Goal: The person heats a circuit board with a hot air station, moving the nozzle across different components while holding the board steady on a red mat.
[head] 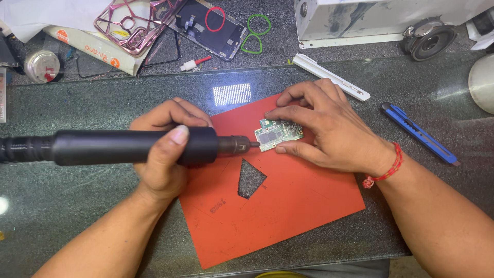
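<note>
A: Entry, head view. Where does the work sit?

B: A small green circuit board (278, 134) lies on an orange-red mat (288, 206) on the dark speckled bench (103, 216). The mat has a triangular hole cut near its middle; it probably shields the bench top.

A: Hands?

B: The left hand (164, 149) has its fingers closed around the black barrel of a hot-air tool (134, 146), held level, with the nozzle tip at the board's left edge. The right hand (324, 128) pins the board: fingertips pressed on its upper edge, thumb against its lower edge, so the fingers are closed on the board. That looks meant to stop it sliding under the nozzle. A red thread bracelet (386, 167) circles the right wrist.

A: Surroundings, packages?

B: A blue utility knife (419, 135) lies to the right, well apart from the mat. A white plastic strip (332, 77) lies just behind the right hand. At the back left, a pink-rimmed clear phone case (131, 23) rests on a flat cream package with orange round marks (87, 49). Beside it lies an opened phone (211, 28) with a red ring on it, then two green loops (254, 33). A small silver tin with a red label (41, 66) is far left; a white box (381, 20) and a round black speaker part (429, 40) stand at the back right.
</note>
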